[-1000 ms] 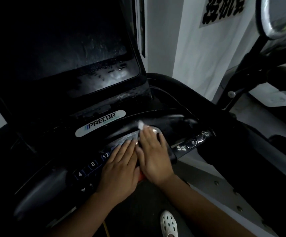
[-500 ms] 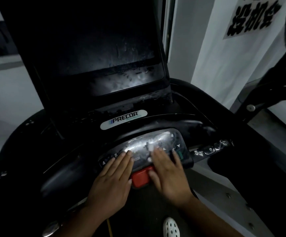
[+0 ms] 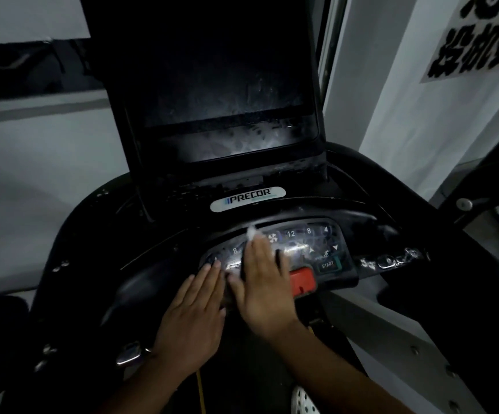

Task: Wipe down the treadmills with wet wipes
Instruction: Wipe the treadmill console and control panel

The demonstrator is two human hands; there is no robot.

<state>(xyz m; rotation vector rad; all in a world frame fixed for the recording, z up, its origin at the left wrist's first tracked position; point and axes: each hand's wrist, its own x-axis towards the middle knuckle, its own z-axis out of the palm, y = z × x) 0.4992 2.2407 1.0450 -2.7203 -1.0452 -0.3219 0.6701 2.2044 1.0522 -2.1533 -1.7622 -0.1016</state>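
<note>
Slid leftward since a moment ago, the right hand [image 3: 261, 282] presses the wet wipe [image 3: 252, 233] under straight fingers onto the treadmill keypad [image 3: 308, 243], left of the red stop button [image 3: 302, 280]. The left hand [image 3: 191, 315] lies flat alongside, holding nothing.

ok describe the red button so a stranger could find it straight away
Below the big dark screen and the white PRECOR badge lies a curved keypad. The red button sits on its lower edge beside the right hand, below-left of START, the only red key there.
</note>
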